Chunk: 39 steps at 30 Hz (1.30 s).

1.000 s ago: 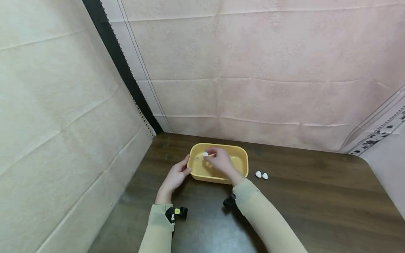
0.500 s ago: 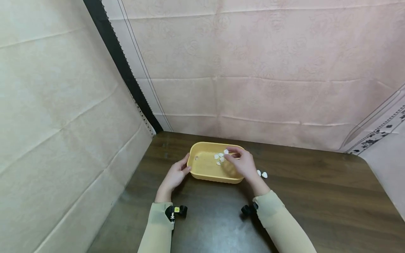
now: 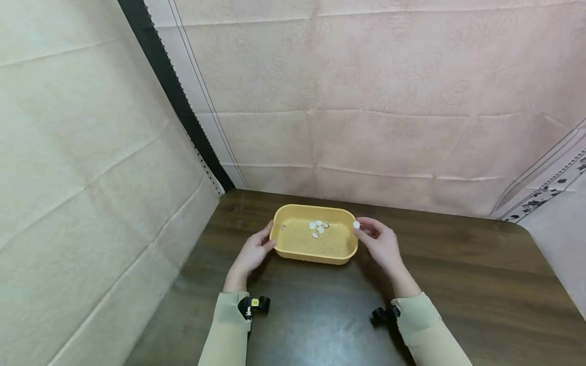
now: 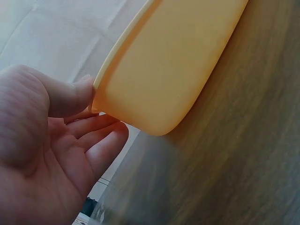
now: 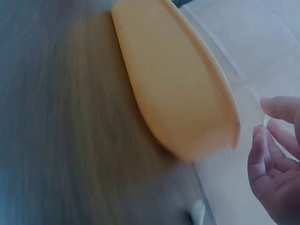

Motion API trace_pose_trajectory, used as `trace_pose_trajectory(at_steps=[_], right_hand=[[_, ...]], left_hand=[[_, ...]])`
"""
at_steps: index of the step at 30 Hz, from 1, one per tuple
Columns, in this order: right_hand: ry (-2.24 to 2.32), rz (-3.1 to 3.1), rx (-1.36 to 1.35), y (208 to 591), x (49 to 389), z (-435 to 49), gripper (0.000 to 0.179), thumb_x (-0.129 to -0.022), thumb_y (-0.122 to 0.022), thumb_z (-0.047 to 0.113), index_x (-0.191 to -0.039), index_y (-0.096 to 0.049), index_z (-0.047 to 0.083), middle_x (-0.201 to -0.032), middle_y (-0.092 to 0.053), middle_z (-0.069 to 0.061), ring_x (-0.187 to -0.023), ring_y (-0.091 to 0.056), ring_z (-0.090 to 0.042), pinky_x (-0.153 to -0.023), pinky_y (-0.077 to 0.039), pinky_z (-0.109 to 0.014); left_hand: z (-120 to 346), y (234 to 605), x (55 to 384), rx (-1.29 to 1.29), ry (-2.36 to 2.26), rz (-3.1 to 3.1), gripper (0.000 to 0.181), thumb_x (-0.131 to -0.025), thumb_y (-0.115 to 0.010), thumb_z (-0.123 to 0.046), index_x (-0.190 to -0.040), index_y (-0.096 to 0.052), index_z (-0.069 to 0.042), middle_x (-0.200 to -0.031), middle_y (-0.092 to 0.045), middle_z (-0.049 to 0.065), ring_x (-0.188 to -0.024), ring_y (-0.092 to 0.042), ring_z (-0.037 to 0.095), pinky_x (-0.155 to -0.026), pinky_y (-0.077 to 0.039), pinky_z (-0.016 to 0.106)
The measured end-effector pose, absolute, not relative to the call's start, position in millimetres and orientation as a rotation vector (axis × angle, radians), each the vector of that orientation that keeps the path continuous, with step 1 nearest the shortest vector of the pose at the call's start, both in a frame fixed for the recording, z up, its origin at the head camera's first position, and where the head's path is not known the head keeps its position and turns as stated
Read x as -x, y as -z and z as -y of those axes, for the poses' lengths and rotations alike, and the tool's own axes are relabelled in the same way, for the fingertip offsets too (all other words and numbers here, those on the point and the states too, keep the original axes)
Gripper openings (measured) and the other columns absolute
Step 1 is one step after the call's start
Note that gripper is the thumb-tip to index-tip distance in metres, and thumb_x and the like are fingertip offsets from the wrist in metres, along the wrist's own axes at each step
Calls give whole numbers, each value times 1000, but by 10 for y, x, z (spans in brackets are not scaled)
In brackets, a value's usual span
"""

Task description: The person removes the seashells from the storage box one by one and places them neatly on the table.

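L hand [image 3: 251,254] at 9 o'clock of the yellow tub [image 3: 316,256], grip clamped on its end: thumb on the rim, fingers round the outside, per the L wrist view. Over to 3 o'clock, R hand [image 3: 382,246], grip together on a small white piece [image 3: 356,224], thumb & fingertips pinching it approx. level w/ the tub's R end; R wrist view shows a gap betw. hand & tub. Tub's upright, open side up, on the dark wood bench [image 3: 297,315]. Inside it, five white bits [image 3: 320,230] bunched nr the middle, a touch twd 12 o'clock; plus a tiny mark [image 3: 283,227] inside at 9 o'clock, too small to ID. R wrist cam's got a loose piece [image 5: 198,213] on the bench, a bit blurry, at 6 o'clock in that view. Sleeves [image 3: 225,330] pale, black cam [image 3: 261,304] on L wrist, 2nd cam [image 3: 383,316] on R. Pale cloth [image 3: 389,101] hangs behind at 12 o'clock, black strip [image 3: 178,96] running down it at approx. 10-11.
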State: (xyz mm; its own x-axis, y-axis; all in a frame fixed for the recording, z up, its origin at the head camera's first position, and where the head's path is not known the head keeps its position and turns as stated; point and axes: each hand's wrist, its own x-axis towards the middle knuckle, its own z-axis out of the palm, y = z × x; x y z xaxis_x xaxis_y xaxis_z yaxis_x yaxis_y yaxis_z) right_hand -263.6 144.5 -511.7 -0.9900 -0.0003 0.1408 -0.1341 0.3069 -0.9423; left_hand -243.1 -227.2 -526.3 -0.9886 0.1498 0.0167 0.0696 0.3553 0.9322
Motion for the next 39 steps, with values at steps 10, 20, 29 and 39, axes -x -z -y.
trace_pose_trajectory(at_steps=[10, 20, 29, 39], right_hand=[[-1774, 2481, 34, 5209, 2464, -1906, 51, -100, -80, 32, -141, -68, 5, -127, -70, -13, -99, -62, -12, -74, -54, -21], [-1734, 2635, 75, 5270, 2394, -2325, 54, -102, -75, 38, -143, -66, 3, -132, -69, -14, -98, -65, -5, -80, -59, -29], [-1637, 2817, -8, 5314, 2391, -2496, 53, -103, -75, 32, -143, -64, 0, -132, -70, -18, -107, -67, -9, -82, -59, -26], [-1482, 2954, -77, 5379, 2397, -2531, 42, -100, -79, 26, -132, -72, 0, -117, -76, -13, -104, -69, -23, -80, -56, -28]], left_hand=[[2265, 5236, 2440, -174, -1717, -2540, 60, -110, -57, -6, -165, -35, -5, -172, -32, 10, -158, -32, 31, -127, -28, 51], [2264, 5261, 2441, -183, -1717, -2532, 60, -110, -56, -5, -165, -34, -3, -173, -31, 11, -158, -31, 33, -126, -29, 51], [2261, 5272, 2435, -174, -1730, -2524, 60, -109, -57, -5, -165, -34, -4, -172, -31, 10, -157, -32, 33, -126, -30, 51], [2268, 5270, 2432, -195, -1717, -2536, 61, -109, -57, -4, -166, -33, -3, -172, -30, 12, -158, -31, 34, -126, -29, 53]])
